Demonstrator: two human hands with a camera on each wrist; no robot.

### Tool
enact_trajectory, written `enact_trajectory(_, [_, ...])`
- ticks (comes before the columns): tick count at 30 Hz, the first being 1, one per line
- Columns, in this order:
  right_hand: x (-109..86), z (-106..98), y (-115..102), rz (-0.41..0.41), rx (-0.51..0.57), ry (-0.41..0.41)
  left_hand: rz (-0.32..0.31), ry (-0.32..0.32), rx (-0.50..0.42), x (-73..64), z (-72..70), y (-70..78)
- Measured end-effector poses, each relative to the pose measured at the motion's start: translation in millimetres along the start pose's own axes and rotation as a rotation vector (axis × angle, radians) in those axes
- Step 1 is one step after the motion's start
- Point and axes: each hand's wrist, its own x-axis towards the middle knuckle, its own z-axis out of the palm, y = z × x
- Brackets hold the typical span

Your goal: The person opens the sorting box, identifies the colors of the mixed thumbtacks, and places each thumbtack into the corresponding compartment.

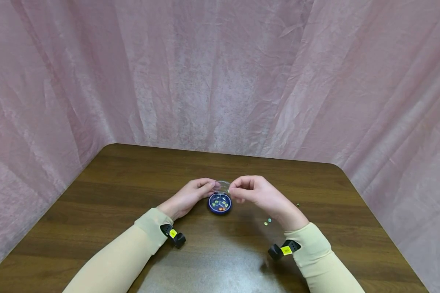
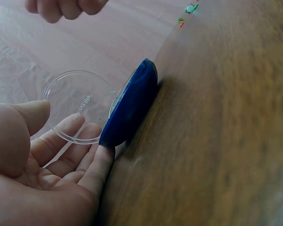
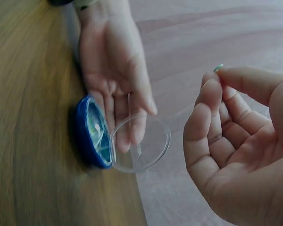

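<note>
A round blue pill case (image 1: 220, 209) stands on the table with its clear hinged lid (image 2: 80, 101) raised. Several small yellow-green and orange round pieces lie in its divided compartments. My left hand (image 1: 190, 195) holds the case at the lid, thumb by the lid's rim and fingers behind it, one fingertip against the blue base. To the right of the lid, my right hand (image 1: 254, 193) pinches a small green piece (image 3: 218, 68) between thumb and index finger. That piece is too small for me to tell its kind.
On the brown wooden table (image 1: 150, 171), right of the case, lie a small yellow-green piece (image 1: 265, 224) and a light blue piece (image 1: 269, 220). Another tiny green piece (image 1: 298, 204) is farther right, beyond my right wrist. A pink curtain (image 1: 212, 81) hangs behind the table.
</note>
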Motion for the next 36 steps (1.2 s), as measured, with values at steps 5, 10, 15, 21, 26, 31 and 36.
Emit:
enact_trajectory(5, [-0.9, -0.5, -3.8, -0.030, 0.120, -0.013, 0.010, -0.001, 0.000, 0.2, 0.9, 0.0])
enact_trajectory(10, [-2.3, -0.3, -7.0, -0.046, 0.223, -0.027, 0.009, -0.001, 0.001, 0.1, 0.4, 0.4])
enact_trajectory(15, [-4.9, -0.6, -10.0, -0.097, 0.350, -0.080, 0.008, 0.001, 0.003, 0.4, 0.4, 0.6])
enact_trajectory(21, [-7.6, -1.9, -13.2, -0.156, 0.499, -0.165, 0.008, -0.003, 0.009, 0.4, 0.1, 1.8])
enact_trajectory(26, [-10.2, -2.3, -17.2, -0.203, 0.578, -0.248, 0.007, -0.009, 0.018, -0.3, -0.5, 2.6])
enact_trajectory(31, [-12.8, -1.4, -20.9, -0.214, 0.617, -0.276, 0.006, -0.006, 0.010, 0.9, -0.9, 0.4])
enact_trajectory(36, [-15.6, -0.3, -24.0, -0.225, 0.638, -0.288, 0.004, -0.004, 0.005, 0.9, -0.8, -0.8])
